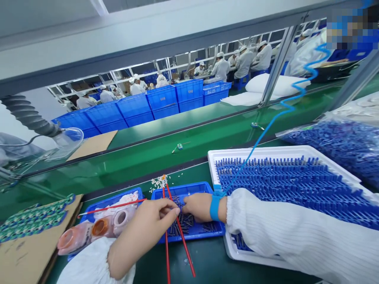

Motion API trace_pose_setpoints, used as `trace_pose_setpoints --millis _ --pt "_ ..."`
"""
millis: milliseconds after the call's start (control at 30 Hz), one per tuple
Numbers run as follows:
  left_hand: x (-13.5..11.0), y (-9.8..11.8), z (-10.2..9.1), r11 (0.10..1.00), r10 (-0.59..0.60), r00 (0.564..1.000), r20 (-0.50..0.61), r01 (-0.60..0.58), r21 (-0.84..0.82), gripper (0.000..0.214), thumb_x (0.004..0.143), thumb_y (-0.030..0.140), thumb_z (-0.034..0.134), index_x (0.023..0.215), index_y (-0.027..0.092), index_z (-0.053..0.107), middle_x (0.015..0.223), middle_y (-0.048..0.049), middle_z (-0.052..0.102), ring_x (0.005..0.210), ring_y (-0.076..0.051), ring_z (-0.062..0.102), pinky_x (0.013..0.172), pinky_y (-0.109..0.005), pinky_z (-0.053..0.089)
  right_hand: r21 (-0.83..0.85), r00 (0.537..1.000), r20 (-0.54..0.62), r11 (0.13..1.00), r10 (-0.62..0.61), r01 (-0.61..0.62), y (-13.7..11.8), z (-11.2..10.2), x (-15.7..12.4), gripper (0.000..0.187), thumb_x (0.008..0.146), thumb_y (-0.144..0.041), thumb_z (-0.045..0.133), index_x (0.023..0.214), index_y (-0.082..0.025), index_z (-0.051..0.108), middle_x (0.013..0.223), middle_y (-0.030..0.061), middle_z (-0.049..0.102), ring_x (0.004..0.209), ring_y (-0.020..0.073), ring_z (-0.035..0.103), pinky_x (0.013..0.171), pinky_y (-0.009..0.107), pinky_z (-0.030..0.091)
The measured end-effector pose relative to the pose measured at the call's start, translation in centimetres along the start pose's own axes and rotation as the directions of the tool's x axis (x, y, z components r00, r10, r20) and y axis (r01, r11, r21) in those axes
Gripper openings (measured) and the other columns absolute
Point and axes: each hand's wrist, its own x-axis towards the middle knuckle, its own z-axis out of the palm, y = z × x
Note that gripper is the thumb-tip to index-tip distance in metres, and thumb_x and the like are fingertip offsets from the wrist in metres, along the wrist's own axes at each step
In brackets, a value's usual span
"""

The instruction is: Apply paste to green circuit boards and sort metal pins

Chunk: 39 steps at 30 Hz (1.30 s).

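Observation:
My left hand (pixel 154 223) comes in from the lower left, fingers pinched together over a small blue tray (pixel 207 232) of tiny dark pin-like parts (pixel 185 221). My right hand (pixel 197 205), with a blue wrist strap (pixel 215 205), curls in from the right, and its fingertips meet the left ones above the same tray. What the fingers pinch is too small to make out. Two long red sticks (pixel 180 232) lie across this tray, right under my left fingers.
A second blue tray (pixel 118 197) on the left holds pinkish cups and another red stick. On the right, a large white tray (pixel 266 152) has rows of blue parts, with a bag of blue parts behind it. Cardboard lies at left. A green conveyor, blue crates and workers in white are beyond.

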Motion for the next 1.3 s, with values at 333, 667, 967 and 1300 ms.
trace_pose_setpoints --millis 333,667,967,1300 --pt "2.9 0.3 2.5 0.63 -0.213 0.976 0.052 0.178 -0.756 0.022 0.085 0.022 0.047 0.094 0.019 0.067 0.113 -0.0085 0.063 0.109 -0.018 0.053 0.093 -0.028 0.039 0.082 0.99 -0.123 0.994 -0.066 0.077 2.7 -1.9 -1.6 0.005 0.092 -0.009 0.065 0.094 -0.01 0.061 0.088 0.0026 0.057 0.083 0.02 0.058 0.077 0.036 0.051" --pt "4.5 2.7 4.9 0.004 -0.206 0.965 0.163 0.167 -0.986 0.037 0.093 0.019 0.033 0.071 0.013 0.062 0.067 -0.0048 0.065 0.062 -0.012 0.061 0.065 -0.027 0.052 0.09 0.897 -0.402 0.966 -0.185 0.24 2.2 -6.6 -3.3 0.016 0.08 0.003 0.071 0.083 -0.01 0.063 0.082 0.0005 0.059 0.08 0.0178 0.057 0.073 0.028 0.048" --pt "4.0 3.0 4.3 -0.293 -0.191 0.979 0.073 0.014 -0.956 0.039 0.09 0.008 0.032 0.058 0.011 0.053 0.044 0.0052 0.047 0.032 0.0 0.04 0.033 -0.011 0.032 -0.01 0.765 -0.592 0.951 -0.255 0.309 1.3 -6.3 -3.5 0.014 0.082 -0.004 0.074 0.093 -0.011 0.069 0.101 0.0066 0.06 0.092 0.022 0.05 0.081 0.03 0.044" --pt "2.8 3.0 4.4 -0.309 -0.225 0.964 0.145 0.07 -0.949 0.037 0.087 0.003 0.032 0.056 0.012 0.051 0.048 0.0035 0.048 0.038 -0.001 0.043 0.046 -0.012 0.044 0.049 0.708 -0.686 0.961 -0.167 0.274 1.1 -6.2 -4.0 0.015 0.078 -0.003 0.078 0.084 -0.012 0.068 0.082 0.0008 0.062 0.078 0.0164 0.052 0.075 0.027 0.044"
